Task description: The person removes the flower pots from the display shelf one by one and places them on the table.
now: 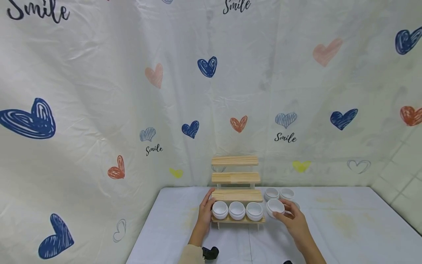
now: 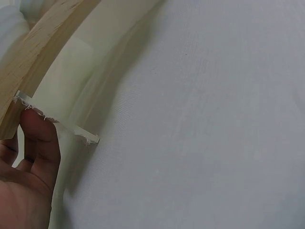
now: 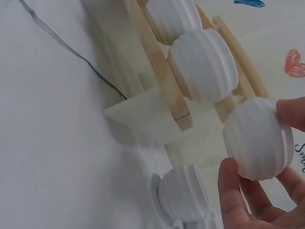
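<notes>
A tiered wooden display rack [image 1: 235,195] with pale supports stands on the table. On its lowest board three small white ribbed cups [image 1: 237,210] sit in a row. My left hand [image 1: 205,211] grips the rack's left end, its bent fingers [image 2: 40,131] against the pale support under the board's edge [image 2: 45,45]. A fourth white ribbed cup [image 3: 257,138] is pinched between thumb and fingers of my right hand [image 1: 293,222]. That cup is held just right of the rack, beside the lower boards.
Behind my right hand, several more white cups [image 1: 287,193] stand on the white-covered table [image 1: 336,234]. The rack's three upper boards [image 1: 235,178] bear nothing. A curtain with printed hearts [image 1: 207,67] hangs behind the table.
</notes>
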The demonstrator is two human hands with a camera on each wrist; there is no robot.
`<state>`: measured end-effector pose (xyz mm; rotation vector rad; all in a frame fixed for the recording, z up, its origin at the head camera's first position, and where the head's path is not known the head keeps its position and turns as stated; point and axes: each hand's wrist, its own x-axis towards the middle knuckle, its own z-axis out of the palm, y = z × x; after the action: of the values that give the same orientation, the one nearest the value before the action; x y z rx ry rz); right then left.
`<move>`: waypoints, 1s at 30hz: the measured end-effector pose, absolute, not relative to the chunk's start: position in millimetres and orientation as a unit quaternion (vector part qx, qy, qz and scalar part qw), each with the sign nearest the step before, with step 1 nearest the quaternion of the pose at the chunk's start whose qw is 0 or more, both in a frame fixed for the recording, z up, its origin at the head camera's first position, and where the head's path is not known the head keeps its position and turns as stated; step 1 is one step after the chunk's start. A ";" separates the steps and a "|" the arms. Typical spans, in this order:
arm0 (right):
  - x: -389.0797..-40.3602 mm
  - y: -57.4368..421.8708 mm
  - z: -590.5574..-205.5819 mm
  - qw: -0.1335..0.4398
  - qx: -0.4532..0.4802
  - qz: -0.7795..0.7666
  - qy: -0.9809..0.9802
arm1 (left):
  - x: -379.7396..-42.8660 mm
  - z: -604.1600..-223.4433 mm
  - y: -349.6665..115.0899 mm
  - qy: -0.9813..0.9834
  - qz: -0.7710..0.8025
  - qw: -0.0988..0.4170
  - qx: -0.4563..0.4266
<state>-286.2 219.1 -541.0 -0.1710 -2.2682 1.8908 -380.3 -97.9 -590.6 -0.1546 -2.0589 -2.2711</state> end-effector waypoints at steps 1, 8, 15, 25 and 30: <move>-286.4 219.4 -541.9 0.088 -0.058 0.639 -0.762 | -380.2 -590.4 -98.1 -0.669 -0.741 0.036 -0.049; -288.0 222.3 -548.6 0.073 -0.056 0.641 -0.762 | -382.5 -590.7 -99.4 -0.661 -0.748 0.033 -0.049; -288.3 227.6 -554.2 0.057 -0.058 0.646 -0.759 | -381.5 -590.5 -98.8 -0.670 -0.740 0.035 -0.052; -289.3 231.2 -561.9 0.042 -0.067 0.635 -0.768 | -381.8 -590.3 -97.8 -0.665 -0.744 0.036 -0.050; -288.6 233.4 -563.0 0.037 -0.066 0.631 -0.772 | -382.9 -591.7 -97.8 -0.667 -0.743 0.037 -0.046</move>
<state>-288.6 233.4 -563.0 -0.2029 -2.3698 1.9359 -382.9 -97.8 -591.7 -0.1417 -2.0460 -2.2806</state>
